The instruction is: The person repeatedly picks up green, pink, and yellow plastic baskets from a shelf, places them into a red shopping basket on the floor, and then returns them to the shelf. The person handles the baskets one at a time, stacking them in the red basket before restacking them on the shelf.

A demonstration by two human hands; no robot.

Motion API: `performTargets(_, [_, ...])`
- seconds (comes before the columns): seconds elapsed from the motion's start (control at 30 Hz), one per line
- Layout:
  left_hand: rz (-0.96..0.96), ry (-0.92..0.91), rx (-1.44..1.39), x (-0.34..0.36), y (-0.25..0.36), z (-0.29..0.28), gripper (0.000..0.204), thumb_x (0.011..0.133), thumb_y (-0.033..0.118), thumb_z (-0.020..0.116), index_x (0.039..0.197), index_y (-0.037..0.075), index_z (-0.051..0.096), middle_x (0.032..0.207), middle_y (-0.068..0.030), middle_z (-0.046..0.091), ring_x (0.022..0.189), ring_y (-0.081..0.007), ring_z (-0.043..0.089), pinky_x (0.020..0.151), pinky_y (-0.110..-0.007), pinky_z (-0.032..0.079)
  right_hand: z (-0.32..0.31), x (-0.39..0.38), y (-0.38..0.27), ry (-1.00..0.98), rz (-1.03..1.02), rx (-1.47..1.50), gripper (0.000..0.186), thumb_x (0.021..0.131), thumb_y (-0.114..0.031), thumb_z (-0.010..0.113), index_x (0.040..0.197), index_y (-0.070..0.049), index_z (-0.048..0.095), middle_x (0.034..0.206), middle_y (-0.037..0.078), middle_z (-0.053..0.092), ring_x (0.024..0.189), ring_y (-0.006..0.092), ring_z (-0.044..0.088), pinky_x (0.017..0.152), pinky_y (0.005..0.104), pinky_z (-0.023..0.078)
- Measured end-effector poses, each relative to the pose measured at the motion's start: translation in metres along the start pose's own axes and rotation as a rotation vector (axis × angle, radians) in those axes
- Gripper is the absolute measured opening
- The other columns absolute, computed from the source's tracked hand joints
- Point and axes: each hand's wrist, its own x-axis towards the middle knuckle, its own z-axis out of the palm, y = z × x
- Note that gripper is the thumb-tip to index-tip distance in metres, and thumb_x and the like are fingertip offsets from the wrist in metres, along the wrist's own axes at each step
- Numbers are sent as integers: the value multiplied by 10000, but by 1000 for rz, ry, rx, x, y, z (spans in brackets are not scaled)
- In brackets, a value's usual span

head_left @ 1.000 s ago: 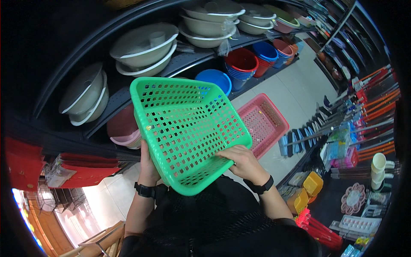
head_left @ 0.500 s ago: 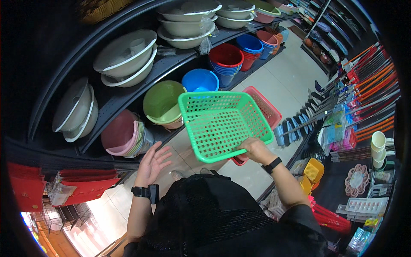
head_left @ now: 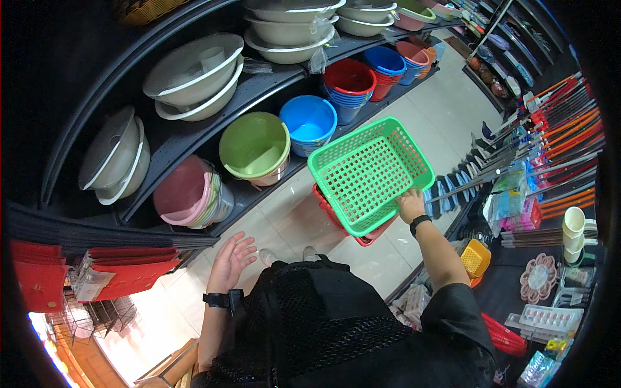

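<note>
My right hand (head_left: 411,205) grips the near right rim of a green plastic basket (head_left: 365,178) with a grid of square holes. The basket is tilted so that I look into it, and nothing lies inside. Beneath it a red basket (head_left: 367,242) shows only along its near and left edges; I cannot tell whether the two touch. My left hand (head_left: 231,262) is held out at the left, palm up with fingers spread, and holds nothing.
Along the left, a dark shelf (head_left: 265,87) bears white basins (head_left: 194,71). Below stand a pink bucket (head_left: 184,194), a green bucket (head_left: 254,145), a blue bucket (head_left: 308,119) and several more. Mops and poles (head_left: 563,129) fill the right side. Red packets (head_left: 123,268) hang at the lower left.
My right hand has moved the green basket right, away from the buckets, so it now covers most of the red basket. My left hand stays spread at nearly the same place.
</note>
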Motion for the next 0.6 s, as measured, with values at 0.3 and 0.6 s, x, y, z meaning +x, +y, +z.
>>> performTargets(0.3, [-10, 36, 28, -5, 0, 0, 451, 1086, 347, 519, 1407, 33, 481, 1314, -181, 641, 1096, -270, 663, 918, -406, 547, 19, 7, 17, -275, 300, 41, 464, 947, -183, 568, 1403, -247, 625, 1577, 99, 447, 1497, 382, 344, 1181, 657, 299])
performTargets(0.6, [-64, 55, 89, 3, -2, 0, 445, 1091, 340, 506, 1414, 35, 474, 1325, -175, 638, 1099, -261, 664, 911, -402, 550, 4, 4, 9, 135, 333, 179, 440, 930, -156, 609, 1369, -173, 630, 1470, 218, 525, 1391, 434, 463, 1099, 581, 424])
